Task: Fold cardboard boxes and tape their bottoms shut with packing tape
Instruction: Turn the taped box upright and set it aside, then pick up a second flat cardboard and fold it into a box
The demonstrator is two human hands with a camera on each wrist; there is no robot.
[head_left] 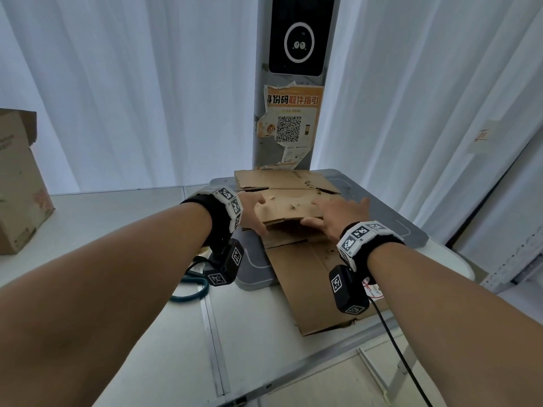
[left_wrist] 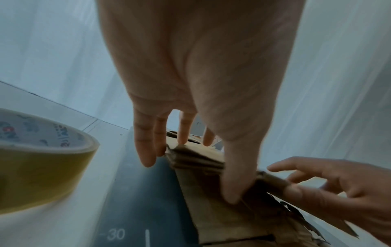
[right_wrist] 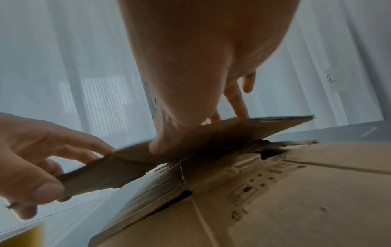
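Note:
A stack of flattened cardboard boxes lies on a grey cutting mat (head_left: 382,207). The top flattened box (head_left: 288,207) is raised off the lower flattened box (head_left: 308,283) at its near edge. My left hand (head_left: 252,212) grips its left edge, with the thumb at the near edge (left_wrist: 237,183) and the fingers over the far side. My right hand (head_left: 335,215) pinches the near right part, thumb underneath (right_wrist: 160,145) and fingers on top. A roll of yellowish packing tape (left_wrist: 42,158) stands on the table to the left of the mat.
An opened cardboard box (head_left: 17,186) stands at the table's far left. A grey pillar with a QR poster (head_left: 289,124) rises behind the mat, white curtains on both sides. A green cable loop (head_left: 191,292) and a black cable (head_left: 396,348) lie near my wrists.

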